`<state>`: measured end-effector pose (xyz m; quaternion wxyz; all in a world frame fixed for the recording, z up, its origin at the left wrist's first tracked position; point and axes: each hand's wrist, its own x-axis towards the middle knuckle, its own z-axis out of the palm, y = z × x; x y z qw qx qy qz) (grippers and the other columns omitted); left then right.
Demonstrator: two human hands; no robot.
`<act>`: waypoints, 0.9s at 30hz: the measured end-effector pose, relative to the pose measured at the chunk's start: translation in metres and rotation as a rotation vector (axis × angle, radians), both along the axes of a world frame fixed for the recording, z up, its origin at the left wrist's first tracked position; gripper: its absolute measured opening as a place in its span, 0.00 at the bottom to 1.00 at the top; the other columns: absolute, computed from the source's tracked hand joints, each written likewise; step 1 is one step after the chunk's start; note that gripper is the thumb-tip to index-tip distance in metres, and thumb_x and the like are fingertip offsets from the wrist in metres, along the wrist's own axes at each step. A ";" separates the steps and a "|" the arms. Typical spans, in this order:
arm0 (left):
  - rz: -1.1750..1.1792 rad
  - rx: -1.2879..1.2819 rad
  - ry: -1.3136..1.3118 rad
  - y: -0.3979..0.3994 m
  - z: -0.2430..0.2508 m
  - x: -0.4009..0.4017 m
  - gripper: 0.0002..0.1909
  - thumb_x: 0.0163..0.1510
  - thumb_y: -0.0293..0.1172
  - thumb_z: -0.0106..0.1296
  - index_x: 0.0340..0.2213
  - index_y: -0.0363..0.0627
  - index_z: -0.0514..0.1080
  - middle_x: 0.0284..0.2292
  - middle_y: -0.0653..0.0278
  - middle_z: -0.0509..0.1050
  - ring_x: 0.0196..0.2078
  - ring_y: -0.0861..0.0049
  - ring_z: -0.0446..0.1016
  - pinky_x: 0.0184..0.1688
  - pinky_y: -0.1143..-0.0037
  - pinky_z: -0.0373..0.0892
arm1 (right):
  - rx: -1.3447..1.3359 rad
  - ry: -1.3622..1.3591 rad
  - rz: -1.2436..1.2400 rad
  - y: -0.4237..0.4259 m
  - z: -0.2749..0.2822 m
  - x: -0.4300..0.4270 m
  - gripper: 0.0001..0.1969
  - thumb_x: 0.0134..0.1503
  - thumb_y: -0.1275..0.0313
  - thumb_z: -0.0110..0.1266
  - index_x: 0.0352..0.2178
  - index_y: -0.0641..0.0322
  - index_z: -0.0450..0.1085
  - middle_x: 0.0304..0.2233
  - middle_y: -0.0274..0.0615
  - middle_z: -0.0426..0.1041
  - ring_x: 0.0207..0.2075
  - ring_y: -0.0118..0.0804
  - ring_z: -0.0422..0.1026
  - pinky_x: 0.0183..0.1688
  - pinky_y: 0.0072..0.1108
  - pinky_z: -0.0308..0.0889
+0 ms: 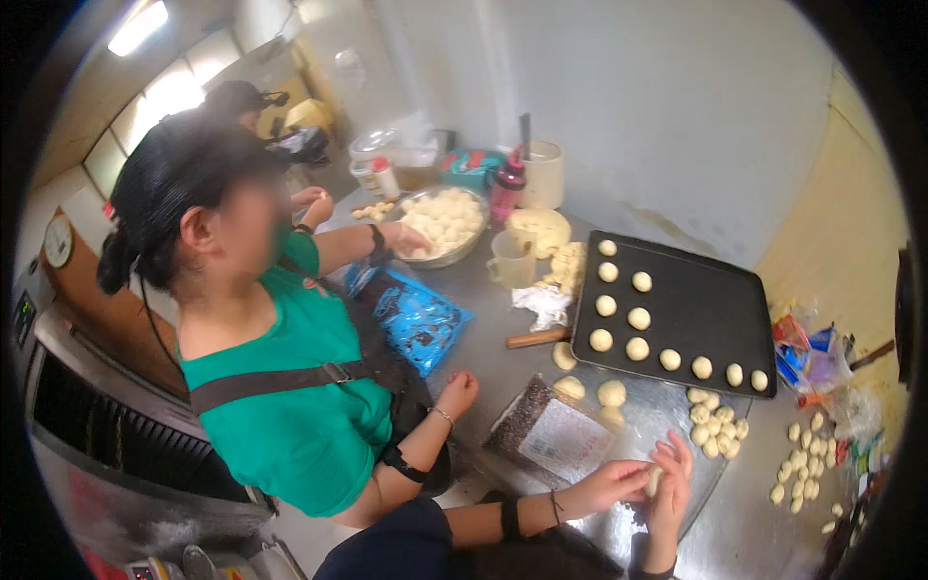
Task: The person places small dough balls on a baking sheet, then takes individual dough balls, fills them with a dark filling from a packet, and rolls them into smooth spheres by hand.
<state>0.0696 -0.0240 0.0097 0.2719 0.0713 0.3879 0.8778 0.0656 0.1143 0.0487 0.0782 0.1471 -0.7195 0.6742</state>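
A small piece of pale dough (654, 481) sits between my two hands, low in the view above the metal table. The bent fingers of my left hand (605, 487) pinch at its left side. My right hand (673, 475) cups the other side with its upper fingers raised; the dough is partly hidden by the fingers. Left of them lies a bag of dark filling (516, 424) with a printed label. Several larger dough rounds (612, 393) rest just beyond it. A cluster of small dough balls (718, 428) lies to the right.
A black baking tray (696, 304) holds several dough balls. Beside it are a rolling pin (536, 338), a plastic jug (513, 257) and a dough mass (540, 230). A co-worker in green (304, 406) reaches into a metal bowl (453, 257) of dough balls. More dough pieces (801, 464) lie far right.
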 end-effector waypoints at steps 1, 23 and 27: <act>-0.014 0.006 0.011 -0.003 0.002 0.000 0.21 0.61 0.32 0.41 0.52 0.32 0.59 0.45 0.59 0.68 0.46 0.76 0.69 0.50 0.75 0.68 | -0.056 -0.060 -0.064 -0.007 0.003 -0.001 0.31 0.54 0.54 0.48 0.54 0.63 0.58 0.56 0.52 0.56 0.50 0.43 0.63 0.51 0.30 0.61; -0.100 0.213 -0.238 -0.022 0.011 -0.016 0.21 0.60 0.32 0.43 0.51 0.32 0.60 0.46 0.60 0.68 0.48 0.76 0.69 0.52 0.75 0.67 | -0.183 -0.170 0.055 -0.002 -0.002 -0.015 0.46 0.44 0.50 0.62 0.56 0.65 0.50 0.54 0.48 0.56 0.54 0.42 0.57 0.54 0.31 0.55; -0.141 0.140 -0.226 -0.009 0.001 -0.038 0.20 0.60 0.33 0.43 0.50 0.32 0.61 0.45 0.58 0.68 0.48 0.73 0.69 0.52 0.73 0.68 | -0.248 -0.213 0.008 0.012 -0.011 -0.020 0.51 0.39 0.42 0.62 0.56 0.62 0.50 0.53 0.47 0.57 0.52 0.42 0.61 0.51 0.31 0.60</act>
